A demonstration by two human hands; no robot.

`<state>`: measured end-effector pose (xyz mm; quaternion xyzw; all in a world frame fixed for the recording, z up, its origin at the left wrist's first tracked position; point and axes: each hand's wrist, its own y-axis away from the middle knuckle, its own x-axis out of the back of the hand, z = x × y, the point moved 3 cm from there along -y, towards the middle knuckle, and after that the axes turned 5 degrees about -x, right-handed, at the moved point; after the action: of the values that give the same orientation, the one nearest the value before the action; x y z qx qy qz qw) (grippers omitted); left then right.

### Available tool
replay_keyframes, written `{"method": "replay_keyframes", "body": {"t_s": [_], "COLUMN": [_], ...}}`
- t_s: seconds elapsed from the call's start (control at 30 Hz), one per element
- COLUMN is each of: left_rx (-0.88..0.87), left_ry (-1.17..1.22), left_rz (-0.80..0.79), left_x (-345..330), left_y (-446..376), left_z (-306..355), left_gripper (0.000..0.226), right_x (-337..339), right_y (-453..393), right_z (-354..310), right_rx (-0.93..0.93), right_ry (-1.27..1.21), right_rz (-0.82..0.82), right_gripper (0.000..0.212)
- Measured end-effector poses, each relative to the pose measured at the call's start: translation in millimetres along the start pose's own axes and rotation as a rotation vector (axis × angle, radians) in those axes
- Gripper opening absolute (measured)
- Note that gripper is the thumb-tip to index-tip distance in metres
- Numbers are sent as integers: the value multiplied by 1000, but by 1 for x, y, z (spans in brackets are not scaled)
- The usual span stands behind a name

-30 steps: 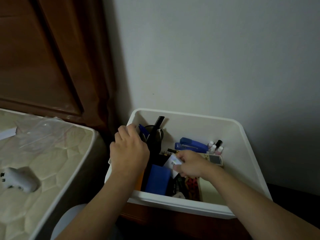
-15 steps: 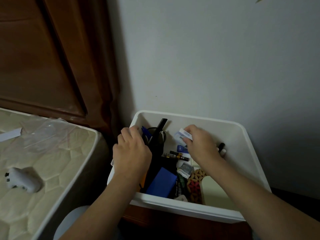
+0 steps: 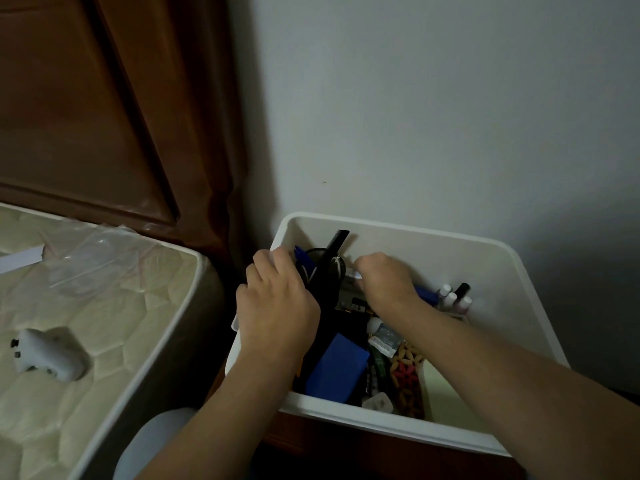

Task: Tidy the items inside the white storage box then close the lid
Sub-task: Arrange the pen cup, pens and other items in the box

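Observation:
The white storage box (image 3: pixel 498 258) stands open against the wall, full of small items. My left hand (image 3: pixel 277 306) lies over its left rim, fingers curled by a black pen cup (image 3: pixel 320 254) with blue pens. My right hand (image 3: pixel 384 282) reaches into the back middle, fingers pinched on a small white packet (image 3: pixel 352 274) just right of the tall black object (image 3: pixel 330 268). A blue box (image 3: pixel 337 370), a beaded mat (image 3: pixel 407 375), a blue stapler (image 3: pixel 427 295) and small nail polish bottles (image 3: pixel 455 297) lie inside. No lid is in view.
A bare mattress (image 3: pixel 86 341) sits to the left with a white game controller (image 3: pixel 48 353), a clear plastic bag (image 3: pixel 86 261) and a white paper strip (image 3: pixel 20 259). A dark wooden headboard (image 3: pixel 104 109) rises behind it. The box rests on a wooden surface (image 3: pixel 346 452).
My right hand lifted the small white packet from the box's front middle and carried it back and left toward the pen cup. My left hand stayed on the left rim.

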<state>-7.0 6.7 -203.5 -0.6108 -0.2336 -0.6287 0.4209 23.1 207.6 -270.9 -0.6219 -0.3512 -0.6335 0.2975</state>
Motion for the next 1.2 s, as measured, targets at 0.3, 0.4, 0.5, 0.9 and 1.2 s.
{"method": "replay_keyframes", "body": {"t_s": [0.3, 0.4, 0.5, 0.9, 1.2], "left_rx": [5, 2, 0, 0, -11], "left_ry": [-3, -1, 0, 36, 38], "left_rz": [-2, -5, 0, 15, 23], "left_x": [-2, -1, 0, 3, 1], "left_y": [-1, 0, 0, 0, 0], "left_z": [0, 0, 0, 1, 0], "left_gripper": [40, 40, 39, 38, 41], "right_x": [0, 1, 5, 27, 2], "right_y": [9, 13, 18, 99, 103], "right_z": [6, 6, 10, -24, -43], "right_rx": [121, 120, 117, 462, 612], "right_ry": [-17, -19, -40, -53, 173], "right_rz": [219, 230, 199, -581, -488], "right_gripper": [6, 5, 20, 64, 78]}}
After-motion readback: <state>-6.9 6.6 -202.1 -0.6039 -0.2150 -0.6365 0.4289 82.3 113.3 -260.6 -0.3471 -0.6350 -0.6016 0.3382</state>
